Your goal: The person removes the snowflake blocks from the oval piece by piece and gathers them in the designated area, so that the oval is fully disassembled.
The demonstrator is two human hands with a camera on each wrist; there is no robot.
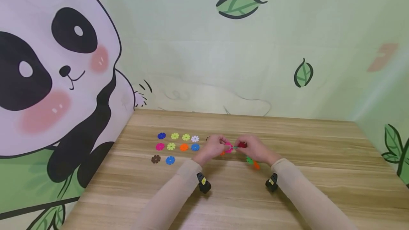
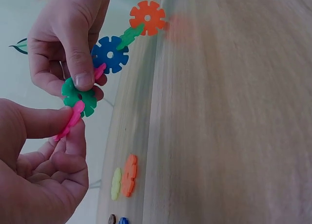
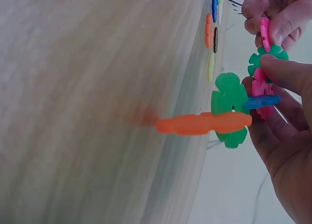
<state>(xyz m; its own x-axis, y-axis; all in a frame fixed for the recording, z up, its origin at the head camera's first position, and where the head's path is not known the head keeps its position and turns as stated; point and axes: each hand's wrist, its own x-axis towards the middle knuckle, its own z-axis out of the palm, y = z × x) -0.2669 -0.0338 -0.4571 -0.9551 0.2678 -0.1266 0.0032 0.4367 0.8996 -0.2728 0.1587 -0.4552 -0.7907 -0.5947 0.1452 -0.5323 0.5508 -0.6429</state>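
Between the two hands is a chain of notched plastic snowflake discs. My left hand [image 1: 213, 149] pinches a pink disc [image 2: 73, 121] between thumb and fingers; this disc meets the edge of a green disc [image 2: 78, 95]. The right hand [image 1: 254, 148] grips the chain at that green disc and another pink disc [image 3: 263, 87], partly hidden by its fingers. From the right hand the chain trails on through a blue disc [image 2: 110, 54] and a second green disc [image 3: 229, 95] to an orange disc [image 3: 202, 123] at its free end, close over the table.
Loose discs lie flat in rough rows left of the hands on the wooden table [image 1: 223, 201], among them a dark blue disc [image 1: 161, 136], a brown disc [image 1: 156, 159] and a white disc [image 1: 195, 138]. Behind the table stands a printed cloth backdrop [image 1: 191, 45].
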